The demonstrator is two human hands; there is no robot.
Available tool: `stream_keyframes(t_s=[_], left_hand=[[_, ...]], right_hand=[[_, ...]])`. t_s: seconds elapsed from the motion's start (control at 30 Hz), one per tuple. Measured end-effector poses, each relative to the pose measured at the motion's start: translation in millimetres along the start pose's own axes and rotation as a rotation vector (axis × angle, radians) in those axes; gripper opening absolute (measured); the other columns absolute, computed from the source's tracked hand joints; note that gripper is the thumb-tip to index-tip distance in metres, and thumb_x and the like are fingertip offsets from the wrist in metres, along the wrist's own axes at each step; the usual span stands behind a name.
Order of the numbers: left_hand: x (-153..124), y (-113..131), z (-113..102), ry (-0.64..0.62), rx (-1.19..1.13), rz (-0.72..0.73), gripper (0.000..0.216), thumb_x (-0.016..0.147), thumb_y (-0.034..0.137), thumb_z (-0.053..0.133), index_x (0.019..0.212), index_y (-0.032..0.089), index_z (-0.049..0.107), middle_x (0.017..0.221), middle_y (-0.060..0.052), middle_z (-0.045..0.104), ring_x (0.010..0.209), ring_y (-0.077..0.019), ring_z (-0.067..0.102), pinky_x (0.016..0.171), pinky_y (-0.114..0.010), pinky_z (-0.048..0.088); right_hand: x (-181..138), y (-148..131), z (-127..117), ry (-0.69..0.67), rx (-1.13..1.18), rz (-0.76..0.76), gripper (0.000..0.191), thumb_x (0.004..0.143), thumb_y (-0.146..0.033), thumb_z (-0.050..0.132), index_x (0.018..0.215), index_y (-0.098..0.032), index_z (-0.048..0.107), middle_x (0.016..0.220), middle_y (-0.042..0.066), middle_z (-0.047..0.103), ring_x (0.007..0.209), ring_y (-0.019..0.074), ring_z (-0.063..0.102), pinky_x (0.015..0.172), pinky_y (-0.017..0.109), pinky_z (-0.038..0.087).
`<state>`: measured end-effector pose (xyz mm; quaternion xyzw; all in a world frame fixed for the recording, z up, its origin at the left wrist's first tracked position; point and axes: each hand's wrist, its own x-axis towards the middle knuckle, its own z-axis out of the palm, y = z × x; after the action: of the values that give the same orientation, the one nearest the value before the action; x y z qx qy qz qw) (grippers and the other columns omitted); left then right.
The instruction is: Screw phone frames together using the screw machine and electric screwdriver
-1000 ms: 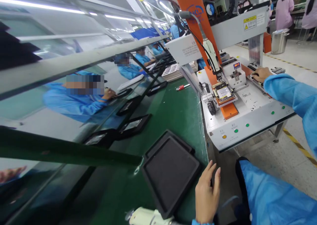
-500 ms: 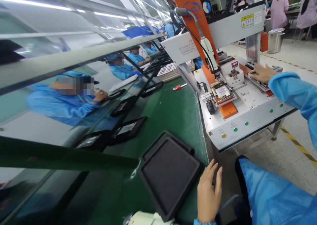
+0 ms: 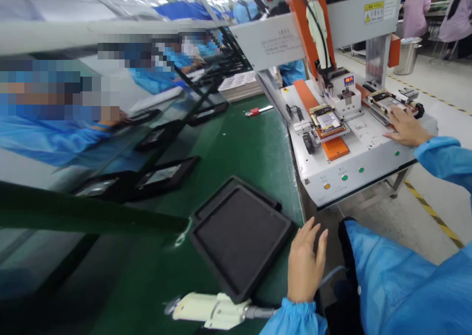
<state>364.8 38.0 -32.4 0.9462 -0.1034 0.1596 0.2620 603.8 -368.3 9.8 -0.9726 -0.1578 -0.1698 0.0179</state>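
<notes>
The black tray (image 3: pixel 241 239) lies flat on the green belt (image 3: pixel 254 153), at its near right edge, its long axis running from near-left to far-right, and it looks bare inside apart from a dark foam pad. Just to its right the left hand (image 3: pixel 305 264) rests palm down at the belt's edge, fingers (image 3: pixel 308 229) spread and straight, gripping nothing; the tray's right corner sits close beside the thumb side of that hand, so the tray lies leftward and slightly forward of the fingers, and this hand is far the nearer of the two. The right hand (image 3: pixel 403 128) is well apart, stretched out over the white machine deck (image 3: pixel 368 143), fingers laid flat and loose on or just beside the right-hand fixture (image 3: pixel 385 104) with a part in it; whether it touches the part itself cannot be told. A second fixture (image 3: pixel 328 124) on an orange slide holds another part under the machine's driver head (image 3: pixel 320 35). A white handheld tool (image 3: pixel 210 309) with a cable lies at the tray's near corner. More black trays (image 3: pixel 165 173) stand farther along the belt, and a red-handled tool (image 3: pixel 258 111) lies near the machine
</notes>
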Motion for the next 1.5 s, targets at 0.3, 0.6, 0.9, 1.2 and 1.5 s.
stream_keyframes(t_s=[0.3,0.6,0.9,1.2,1.5], left_hand=[[2,-3,3,-0.027,0.048,0.077,0.038,0.091,0.043,0.05,0.105,0.014,0.07,0.118,-0.017,0.068,0.114,-0.0321,0.061,0.099,-0.051,0.048],[3,-1,4,-0.037,0.098,0.111,0.036,0.092,0.039,0.049,0.104,0.012,0.07,0.116,-0.019,0.068,0.115,-0.0324,0.061,0.098,-0.05,0.05],[3,2,4,-0.045,0.159,0.123,0.03,0.091,0.032,0.051,0.103,0.012,0.07,0.114,-0.015,0.07,0.115,-0.0319,0.061,0.096,-0.053,0.051],[-1,5,3,-0.037,0.154,0.107,0.024,0.09,0.027,0.054,0.103,0.013,0.069,0.113,-0.014,0.07,0.116,-0.0309,0.061,0.097,-0.054,0.051],[-1,10,2,-0.074,0.177,0.089,0.02,0.088,0.022,0.056,0.102,0.014,0.068,0.114,-0.014,0.07,0.119,-0.0323,0.059,0.098,-0.056,0.049]], right_hand=[[-138,-34,94,-0.113,0.08,0.014,0.073,0.086,-0.04,0.046,0.146,-0.001,0.032,0.156,0.021,0.011,0.145,0.0362,0.005,0.115,0.054,0.019],[-139,-53,95,0.031,0.013,0.134,0.058,0.083,-0.032,0.05,0.127,0.004,0.054,0.151,0.024,0.024,0.141,0.0365,0.021,0.111,0.049,0.029],[-92,-73,50,-0.212,0.248,0.254,0.038,0.085,-0.042,0.051,0.063,-0.015,0.064,0.074,0.011,0.068,0.07,0.0207,0.062,0.067,0.026,0.044],[-34,-109,59,-0.134,0.827,0.374,0.065,0.085,-0.071,0.049,0.05,-0.016,0.053,0.052,0.007,0.06,0.052,0.0149,0.059,0.054,0.022,0.045],[-36,-94,72,-0.184,1.136,0.545,0.075,0.076,-0.086,0.04,0.054,-0.015,0.05,0.054,0.012,0.062,0.044,0.0156,0.061,0.039,0.02,0.046]])
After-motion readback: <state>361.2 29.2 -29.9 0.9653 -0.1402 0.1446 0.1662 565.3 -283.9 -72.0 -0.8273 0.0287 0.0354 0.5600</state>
